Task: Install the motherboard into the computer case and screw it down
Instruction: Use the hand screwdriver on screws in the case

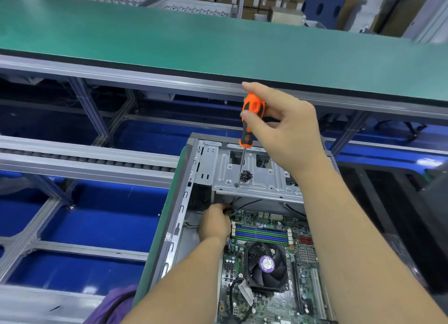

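While the motherboard [269, 258] lies inside the open computer case [179, 214], the right hand [283, 127] grips an orange screwdriver [251, 120], tip on the drive bracket [257, 178] beside loose screws [246, 175]; the left hand [214, 223] pinches something unclear near black cables [249, 202] at the board's far corner.

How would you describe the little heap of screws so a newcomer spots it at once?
Start at the open computer case and find the silver drive bracket above the motherboard. The small black screw pile lies on it, beside the screwdriver shaft: the only dark clump on bare metal.
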`<state>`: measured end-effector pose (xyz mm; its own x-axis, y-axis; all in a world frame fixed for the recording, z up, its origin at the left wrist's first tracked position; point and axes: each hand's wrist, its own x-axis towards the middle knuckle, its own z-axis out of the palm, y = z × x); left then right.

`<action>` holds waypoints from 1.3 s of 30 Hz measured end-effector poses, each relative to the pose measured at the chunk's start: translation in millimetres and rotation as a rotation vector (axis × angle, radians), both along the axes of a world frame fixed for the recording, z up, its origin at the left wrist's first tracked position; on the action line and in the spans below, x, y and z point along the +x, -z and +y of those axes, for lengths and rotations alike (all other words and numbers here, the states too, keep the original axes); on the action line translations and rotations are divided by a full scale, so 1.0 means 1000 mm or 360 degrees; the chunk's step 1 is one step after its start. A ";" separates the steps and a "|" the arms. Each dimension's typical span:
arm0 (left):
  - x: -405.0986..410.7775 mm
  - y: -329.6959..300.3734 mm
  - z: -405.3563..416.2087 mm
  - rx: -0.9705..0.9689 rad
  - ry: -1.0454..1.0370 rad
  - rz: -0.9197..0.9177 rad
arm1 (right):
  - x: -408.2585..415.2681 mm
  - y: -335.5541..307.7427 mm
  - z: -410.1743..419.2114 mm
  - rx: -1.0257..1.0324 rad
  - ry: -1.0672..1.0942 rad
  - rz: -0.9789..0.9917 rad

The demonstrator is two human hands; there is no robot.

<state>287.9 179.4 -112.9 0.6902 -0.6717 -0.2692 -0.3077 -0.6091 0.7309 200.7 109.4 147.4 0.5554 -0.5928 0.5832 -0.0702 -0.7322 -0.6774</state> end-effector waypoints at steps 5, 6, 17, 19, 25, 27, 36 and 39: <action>0.000 -0.001 0.001 0.0010 -0.0009 -0.0009 | -0.002 -0.005 -0.002 -0.0024 -0.0004 0.0068; -0.001 -0.002 0.001 0.0012 -0.0006 -0.0006 | -0.002 -0.004 -0.001 0.0010 -0.0047 0.0067; -0.001 -0.007 0.003 0.0039 -0.0003 0.0004 | -0.001 -0.003 -0.001 -0.0042 0.0036 0.0032; -0.002 -0.007 0.004 0.0041 0.0001 -0.0001 | -0.002 -0.003 -0.001 -0.0060 0.0055 0.0044; -0.003 -0.011 0.005 0.0060 -0.0013 -0.0006 | -0.003 -0.005 -0.004 -0.0048 0.0034 0.0094; -0.002 -0.015 0.005 0.0081 0.0001 -0.0002 | -0.005 -0.007 -0.005 -0.0078 0.0036 0.0120; 0.006 -0.046 0.015 0.0535 0.0253 -0.0058 | -0.007 -0.013 -0.004 -0.0111 -0.0043 0.0269; 0.009 -0.058 0.023 0.0939 0.0599 -0.0063 | -0.007 -0.014 -0.003 -0.0086 -0.0077 0.0300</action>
